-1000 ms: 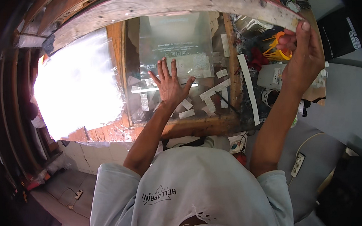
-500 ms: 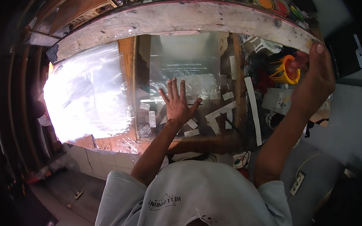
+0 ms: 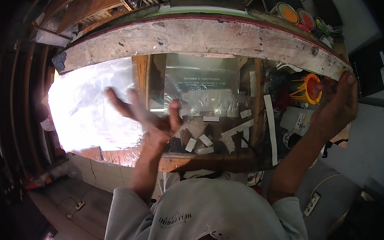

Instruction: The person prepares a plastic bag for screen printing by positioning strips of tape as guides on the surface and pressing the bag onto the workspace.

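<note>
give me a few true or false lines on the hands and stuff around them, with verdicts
1. The right hand holds the right end of the frame. True.
2. The left hand grips the frame too. False: the left hand is away from it, fingers spread.
3. A long white strip lies right of the printed plastic. True.
4. The orange cup is left of the printed plastic. False: the orange cup is right of it.
</note>
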